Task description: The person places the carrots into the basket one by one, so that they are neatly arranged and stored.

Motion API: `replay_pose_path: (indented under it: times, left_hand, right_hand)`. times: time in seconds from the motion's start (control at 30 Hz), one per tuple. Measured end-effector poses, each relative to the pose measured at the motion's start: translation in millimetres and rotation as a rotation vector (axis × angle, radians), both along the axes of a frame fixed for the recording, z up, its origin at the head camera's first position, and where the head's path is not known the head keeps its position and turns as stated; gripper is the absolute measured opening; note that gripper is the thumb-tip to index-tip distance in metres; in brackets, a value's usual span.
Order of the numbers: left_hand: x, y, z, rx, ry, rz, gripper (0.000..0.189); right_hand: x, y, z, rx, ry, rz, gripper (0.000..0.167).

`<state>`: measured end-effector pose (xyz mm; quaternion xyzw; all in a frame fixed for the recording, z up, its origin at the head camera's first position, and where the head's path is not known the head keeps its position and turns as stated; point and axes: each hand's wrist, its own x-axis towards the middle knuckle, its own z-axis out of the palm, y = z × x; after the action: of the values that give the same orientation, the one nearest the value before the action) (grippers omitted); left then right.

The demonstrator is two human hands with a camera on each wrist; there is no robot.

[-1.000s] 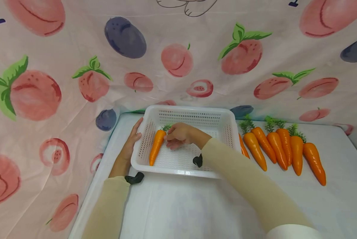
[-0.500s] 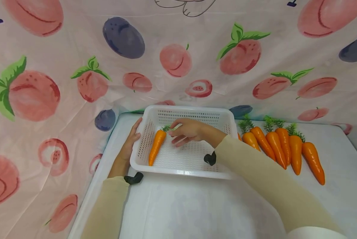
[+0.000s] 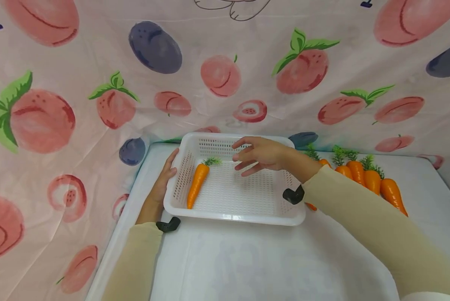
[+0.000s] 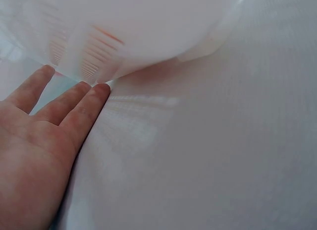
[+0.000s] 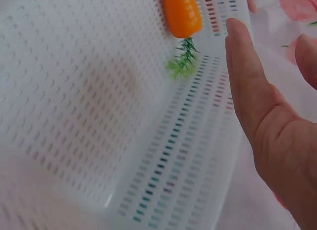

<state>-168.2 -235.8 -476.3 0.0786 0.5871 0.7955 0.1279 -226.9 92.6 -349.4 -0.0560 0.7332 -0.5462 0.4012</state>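
Note:
A white perforated plastic basket [image 3: 232,217] stands on the white-covered table. Inside it, along the left wall, lies one orange carrot [image 3: 198,184] with its green top toward the back. My left hand [image 3: 161,184] rests against the basket's left side with fingers extended; in the left wrist view its fingertips [image 4: 101,88] meet the basket's outer wall. Above the right half of the basket is my right hand [image 3: 260,154], fingers spread and holding nothing. The right wrist view shows this hand [image 5: 277,126] over the basket's slotted wall, apart from the carrot.
Several more carrots [image 3: 372,180] with leafy tops lie in a group right of the basket, partly hidden by the right sleeve [image 3: 364,234]. Behind the table hangs a fruit-printed cloth [image 3: 195,37]. Each wrist carries a small black device [image 3: 168,225].
My right hand has drawn away from the carrot in the basket, moving right and slightly back, its fingers spreading. The left hand keeps its place at the basket.

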Motion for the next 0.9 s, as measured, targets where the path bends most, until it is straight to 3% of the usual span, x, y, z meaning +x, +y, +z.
replay_pose_path:
  times: [0.23,0.9]
  left_hand:
    - [0.4,0.1,0.5,0.006,0.009,-0.006,0.066]
    - [0.8,2.3,1.8,-0.001,-0.007,0.006,0.067]
  right_hand:
    - [3.9,33,20.5,-0.062,0.047,-0.008,0.057]
    - [21.3,119,55.5,-0.018,0.162,-0.056,0.061]
